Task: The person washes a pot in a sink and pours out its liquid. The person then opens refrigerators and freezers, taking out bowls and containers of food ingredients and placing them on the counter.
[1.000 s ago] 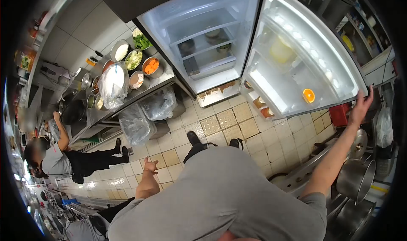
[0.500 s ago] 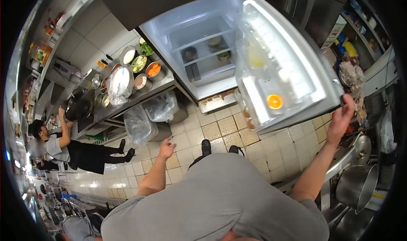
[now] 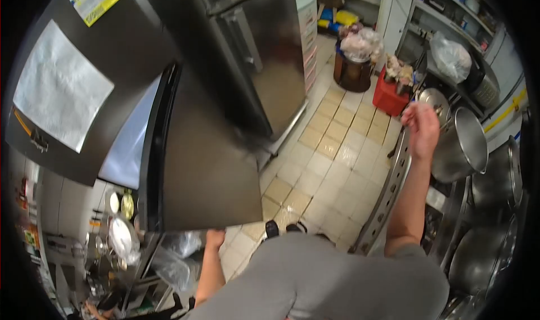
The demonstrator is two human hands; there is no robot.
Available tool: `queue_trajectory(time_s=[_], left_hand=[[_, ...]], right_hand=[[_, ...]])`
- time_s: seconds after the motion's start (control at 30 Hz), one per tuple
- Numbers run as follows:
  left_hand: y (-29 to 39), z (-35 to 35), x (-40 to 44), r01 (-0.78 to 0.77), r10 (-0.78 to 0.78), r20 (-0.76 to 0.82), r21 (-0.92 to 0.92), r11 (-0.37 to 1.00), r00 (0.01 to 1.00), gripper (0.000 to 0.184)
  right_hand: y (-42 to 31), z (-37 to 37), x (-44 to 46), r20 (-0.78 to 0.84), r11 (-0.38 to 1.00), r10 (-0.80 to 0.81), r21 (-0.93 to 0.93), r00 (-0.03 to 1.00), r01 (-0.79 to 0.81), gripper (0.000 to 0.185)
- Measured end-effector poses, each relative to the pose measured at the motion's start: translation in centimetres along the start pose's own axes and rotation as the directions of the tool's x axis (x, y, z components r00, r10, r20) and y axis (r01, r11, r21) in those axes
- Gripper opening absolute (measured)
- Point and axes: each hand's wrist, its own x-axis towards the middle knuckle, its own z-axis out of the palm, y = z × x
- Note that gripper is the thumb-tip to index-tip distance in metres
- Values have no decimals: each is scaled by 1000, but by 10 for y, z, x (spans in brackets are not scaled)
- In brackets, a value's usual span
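The dark refrigerator door is partly open, with a strip of the pale lit interior showing at its left. My left hand is at the door's lower edge and seems to touch it; the door hides its fingers. On the other side, my right hand is raised with fingers loosely bent and apart, and nothing shows in it. Close beside that hand are a large steel pot and a round metal lid.
A second steel refrigerator stands beyond the door. Farther along the tiled floor are a red crate and a bin with bagged food. More pots line the right. A counter with a bagged container lies left.
My view has turned right. The refrigerator door has swung partly closed, hiding most of the interior. My right hand has left the door's edge; my left hand is now at the door.
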Motion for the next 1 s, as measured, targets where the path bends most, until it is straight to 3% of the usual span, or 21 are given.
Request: queue_trajectory(time_s=[0.07,0.13,0.17,0.2,0.27,0.33,0.4,0.47,0.5,0.53,0.57,0.6,0.63,0.7,0.83,0.9,0.93,1.0], left_hand=[[-133,9,55,78,-67,86,-123,989,994,55],[-108,-32,50,51,-69,-74,-220,974,995,53],[-98,-61,47,-4,7,-31,85,996,999,53],[-85,-81,46,-64,53,40,383,922,998,53],[-97,-96,65,-17,10,22,335,942,1000,45],[-85,-112,69,-155,180,-28,384,910,983,42],[-131,-109,84,-173,198,-16,421,891,980,42],[-162,-91,90,-160,247,-127,475,866,961,46],[-214,-63,103,-172,312,-81,694,700,947,47],[-221,-54,105,-164,375,-34,861,482,926,49],[-208,-31,97,-58,158,-106,628,776,982,49],[-187,-20,90,84,-39,-106,458,885,994,49],[-170,-6,89,198,-178,-90,359,912,980,49],[-138,14,99,329,-330,-37,241,913,943,49],[-69,45,140,416,-423,74,96,904,903,50],[-36,55,167,416,-418,128,41,908,899,50],[-19,62,181,408,-405,157,14,913,901,50],[16,72,216,378,-363,213,-36,925,907,50]], right_hand=[[20,-2,5,111,960,172,-241,979,-141,20],[35,30,30,194,939,205,-315,959,-137,18],[34,59,42,183,925,250,-334,951,-179,15],[40,78,57,223,916,300,-338,927,-215,18],[50,134,91,380,932,265,-337,886,-134,29],[72,202,133,522,954,50,-278,852,114,49],[76,283,179,575,871,-49,-376,817,316,69],[89,362,233,584,873,-51,-368,810,320,82],[100,402,264,542,840,-49,-432,839,328,87],[105,438,288,493,833,-58,-455,868,314,85],[136,473,324,507,931,-55,-286,860,228,78],[165,502,351,521,987,-45,-109,852,119,71],[170,518,352,530,999,1,29,848,-19,46],[175,519,348,532,997,-27,75,847,-15,39],[157,448,334,422,998,2,59,907,-29,29],[171,373,354,506,944,-83,317,859,-96,38],[180,331,365,504,905,-202,423,840,-36,42],[181,241,389,335,974,-102,223,937,26,44]])
